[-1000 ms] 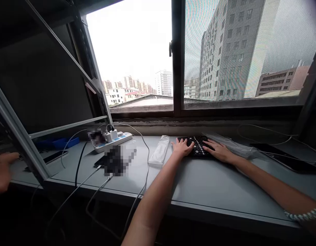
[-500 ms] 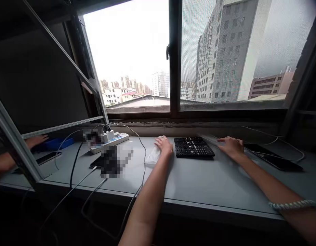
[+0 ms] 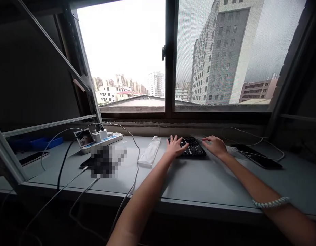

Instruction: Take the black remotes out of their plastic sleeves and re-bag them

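Several black remote-like keypads [image 3: 192, 147] lie side by side on the grey table [image 3: 194, 184]. Over their left part my left hand [image 3: 174, 146] is spread with its fingers apart. My right hand [image 3: 214, 145] is at their right side, its thumb and fingertips pinched on the end of a thin clear plastic piece [image 3: 198, 138]. A white item in a clear wrapper [image 3: 149, 152] lies to the left of my left hand.
At the left are a power strip [image 3: 114, 138] with plugs, a small picture, a blurred dark object and loose cables. A black phone-like device [image 3: 262, 158] with a cable lies right, beside crumpled plastic. A metal shelf frame [image 3: 55, 124] stands left.
My left hand has left the white wrapped item and moved right onto the black keypads. The view has shifted slightly. The person's arm at far left is out of view.
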Demonstrator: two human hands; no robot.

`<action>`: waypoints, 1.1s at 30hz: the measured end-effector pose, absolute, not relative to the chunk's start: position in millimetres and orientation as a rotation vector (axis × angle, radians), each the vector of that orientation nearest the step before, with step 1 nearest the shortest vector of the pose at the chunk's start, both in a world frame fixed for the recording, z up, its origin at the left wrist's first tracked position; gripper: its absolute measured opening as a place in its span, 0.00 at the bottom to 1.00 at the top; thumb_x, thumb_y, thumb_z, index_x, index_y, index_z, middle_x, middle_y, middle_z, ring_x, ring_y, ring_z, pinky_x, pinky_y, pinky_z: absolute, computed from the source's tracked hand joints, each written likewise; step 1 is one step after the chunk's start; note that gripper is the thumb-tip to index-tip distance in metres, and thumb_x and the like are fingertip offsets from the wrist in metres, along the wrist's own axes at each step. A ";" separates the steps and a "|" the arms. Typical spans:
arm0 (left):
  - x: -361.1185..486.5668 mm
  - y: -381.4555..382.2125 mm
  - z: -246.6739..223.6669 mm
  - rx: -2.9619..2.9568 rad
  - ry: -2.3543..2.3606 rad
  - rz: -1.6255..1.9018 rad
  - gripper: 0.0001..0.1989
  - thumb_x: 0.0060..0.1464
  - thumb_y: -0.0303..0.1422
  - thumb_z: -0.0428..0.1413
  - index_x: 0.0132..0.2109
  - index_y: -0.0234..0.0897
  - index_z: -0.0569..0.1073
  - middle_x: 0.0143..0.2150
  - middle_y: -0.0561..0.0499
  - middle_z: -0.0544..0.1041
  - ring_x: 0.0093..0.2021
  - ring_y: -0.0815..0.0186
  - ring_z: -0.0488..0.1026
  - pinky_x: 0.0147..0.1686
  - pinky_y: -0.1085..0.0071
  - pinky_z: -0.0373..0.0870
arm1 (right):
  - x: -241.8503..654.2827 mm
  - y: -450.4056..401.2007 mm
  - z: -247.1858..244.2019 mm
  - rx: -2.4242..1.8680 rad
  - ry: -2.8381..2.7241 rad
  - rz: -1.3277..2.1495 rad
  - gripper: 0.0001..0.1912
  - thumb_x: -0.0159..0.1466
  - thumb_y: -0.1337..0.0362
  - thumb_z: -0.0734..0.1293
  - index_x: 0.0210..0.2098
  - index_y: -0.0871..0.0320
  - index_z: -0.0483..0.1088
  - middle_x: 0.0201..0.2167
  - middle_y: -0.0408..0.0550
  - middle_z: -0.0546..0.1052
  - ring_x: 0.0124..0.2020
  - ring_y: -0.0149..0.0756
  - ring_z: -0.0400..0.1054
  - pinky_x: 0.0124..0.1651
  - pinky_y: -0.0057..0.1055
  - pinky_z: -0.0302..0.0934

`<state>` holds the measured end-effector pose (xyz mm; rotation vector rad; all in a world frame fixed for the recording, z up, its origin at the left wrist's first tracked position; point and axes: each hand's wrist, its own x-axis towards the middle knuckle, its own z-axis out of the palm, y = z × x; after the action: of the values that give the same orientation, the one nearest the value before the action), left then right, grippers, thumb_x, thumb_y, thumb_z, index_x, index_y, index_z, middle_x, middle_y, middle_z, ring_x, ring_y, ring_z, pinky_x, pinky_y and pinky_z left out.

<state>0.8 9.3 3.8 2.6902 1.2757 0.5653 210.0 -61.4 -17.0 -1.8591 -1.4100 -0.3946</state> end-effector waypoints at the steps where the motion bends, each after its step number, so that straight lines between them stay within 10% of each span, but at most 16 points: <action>1: 4.0 5.6 1.9 2.725 1.196 0.510 0.38 0.51 0.60 0.36 0.63 0.45 0.54 0.67 0.49 0.47 0.67 0.52 0.35 0.61 0.48 0.35 | 209.2 -61.2 -17.2 -1.880 -1.420 -0.394 0.14 0.56 0.58 0.60 0.36 0.54 0.75 0.40 0.49 0.76 0.42 0.42 0.69 0.45 0.37 0.60; 8: 2.2 0.2 -4.2 2.762 1.164 0.294 0.50 0.36 0.67 0.43 0.64 0.50 0.50 0.68 0.48 0.45 0.66 0.48 0.34 0.59 0.43 0.32 | 205.3 -55.2 -22.0 -1.729 -1.573 -0.230 0.18 0.58 0.56 0.60 0.42 0.55 0.73 0.45 0.50 0.74 0.47 0.42 0.67 0.50 0.37 0.59; 33: 5.2 -8.0 -9.8 2.706 1.186 0.353 0.52 0.39 0.67 0.39 0.65 0.38 0.48 0.67 0.40 0.43 0.66 0.43 0.34 0.58 0.41 0.32 | 176.0 12.6 -28.6 -1.839 -1.919 -0.024 0.25 0.63 0.56 0.53 0.56 0.57 0.63 0.58 0.52 0.64 0.62 0.41 0.52 0.61 0.44 0.47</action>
<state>5.2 -8.0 -9.8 2.7064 1.1860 0.3525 176.0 12.6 -28.6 -1.8391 -1.9188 -0.0243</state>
